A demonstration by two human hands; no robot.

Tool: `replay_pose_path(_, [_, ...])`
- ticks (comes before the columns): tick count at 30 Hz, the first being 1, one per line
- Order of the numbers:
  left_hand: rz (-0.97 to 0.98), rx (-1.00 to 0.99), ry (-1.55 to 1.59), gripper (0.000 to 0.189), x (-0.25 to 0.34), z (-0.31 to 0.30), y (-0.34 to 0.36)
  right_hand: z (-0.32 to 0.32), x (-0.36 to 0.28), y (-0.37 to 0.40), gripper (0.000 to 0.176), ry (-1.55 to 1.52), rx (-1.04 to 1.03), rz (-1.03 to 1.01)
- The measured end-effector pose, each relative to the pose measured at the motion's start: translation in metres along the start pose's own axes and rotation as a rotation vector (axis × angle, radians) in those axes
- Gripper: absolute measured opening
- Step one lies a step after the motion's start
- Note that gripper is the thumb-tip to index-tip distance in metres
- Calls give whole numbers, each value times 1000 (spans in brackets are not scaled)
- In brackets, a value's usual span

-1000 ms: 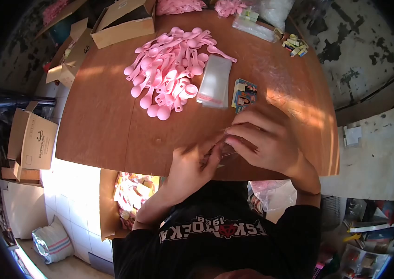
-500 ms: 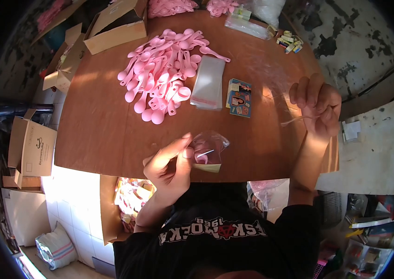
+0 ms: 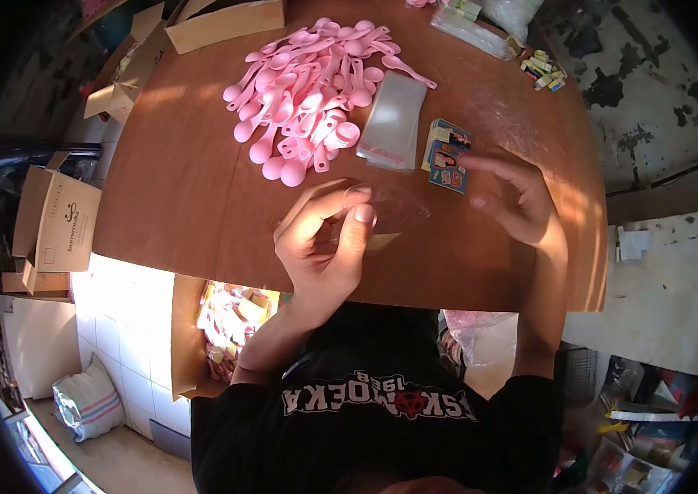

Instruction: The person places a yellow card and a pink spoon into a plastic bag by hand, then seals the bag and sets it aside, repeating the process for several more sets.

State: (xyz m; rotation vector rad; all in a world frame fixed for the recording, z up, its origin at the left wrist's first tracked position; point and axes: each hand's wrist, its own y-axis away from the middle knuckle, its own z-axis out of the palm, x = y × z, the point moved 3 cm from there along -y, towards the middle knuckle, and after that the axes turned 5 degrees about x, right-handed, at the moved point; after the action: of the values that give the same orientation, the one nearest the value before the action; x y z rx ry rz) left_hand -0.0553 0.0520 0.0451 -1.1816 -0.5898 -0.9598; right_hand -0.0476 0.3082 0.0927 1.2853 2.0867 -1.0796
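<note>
My left hand (image 3: 320,243) pinches a small clear plastic bag (image 3: 402,210) between thumb and fingertips, low over the table's near side. A pale yellow piece (image 3: 382,240) shows at the bag's lower edge; the fingers cover part of the bag. My right hand (image 3: 522,202) is open, its fingers apart and reaching leftward, the index fingertip at the edge of a stack of blue printed cards (image 3: 449,165). Left of the cards lies a stack of flat clear bags (image 3: 394,119). A big heap of pink measuring spoons (image 3: 308,99) spreads beyond my left hand.
An opened carton (image 3: 225,26) stands at the table's far left. Small yellow-and-white bundles (image 3: 542,70) and a plastic packet (image 3: 472,34) lie at the far right. Below the near edge, a box holds packed pieces (image 3: 238,321). Another carton (image 3: 69,218) stands left of the table.
My right hand has come down and left to the cards, fingers opening; the thin clear strip it pinched no longer shows. My left hand still holds the bag, slightly farther right. The view has shifted.
</note>
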Motion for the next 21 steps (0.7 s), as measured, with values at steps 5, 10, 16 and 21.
replay_pose_path(5, [-39,-27,15,13,-11,7,1,63,-54,-3,37,48,114,55])
replay_pose_path(10, [-61,-151,246,43,-16,6,-4,71,-56,-9,14,15,220,26])
replay_pose_path(16, [-342,-368,188,38,-27,-7,-3,68,-55,-3,9,-86,250,95])
replay_pose_path(21, [-447,-339,120,23,-34,-11,-1,81,-28,15,14,-336,300,259])
